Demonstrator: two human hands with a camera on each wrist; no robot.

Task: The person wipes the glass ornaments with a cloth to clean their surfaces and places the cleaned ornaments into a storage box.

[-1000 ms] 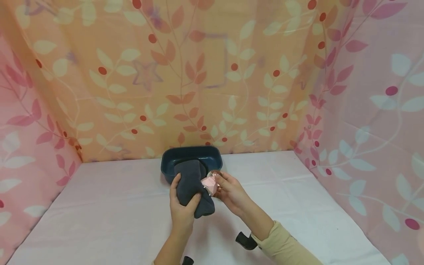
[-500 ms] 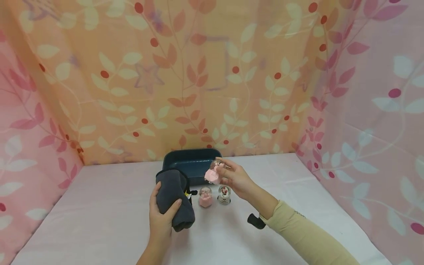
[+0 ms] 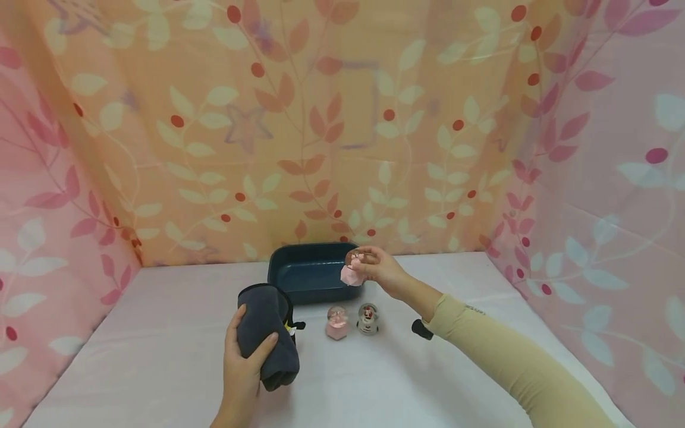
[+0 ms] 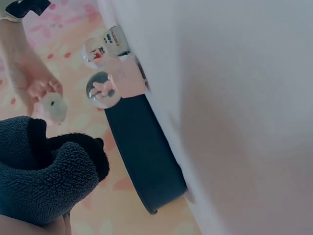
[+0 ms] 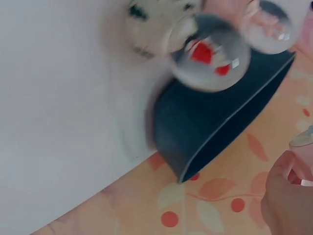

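My left hand (image 3: 242, 371) grips a rolled dark grey towel (image 3: 264, 339) with black edging, thumb across its front and fingers round its far side. In the left wrist view the towel (image 4: 58, 181) shows a fleecy nap. My right hand (image 3: 389, 274) pinches a snow globe (image 3: 351, 275) with a pink base, held up over the right end of a dark blue bin (image 3: 316, 295). On the table in front of the bin stand a pink-based snow globe (image 3: 337, 326) and, to its right, a white-based snow globe (image 3: 368, 321) with a red figure inside.
A white cloth covers the table (image 3: 176, 356). Behind the bin hangs an orange leaf-print curtain (image 3: 299, 148), with pink leaf-print sides left and right. A black piece (image 3: 422, 329) sits at my right wrist, by the beige sleeve (image 3: 497, 345).
The towel has moved left and toward me in my left hand, away from the bin. My right hand has lifted the pink snow globe away from the towel. The two standing globes have come into sight.
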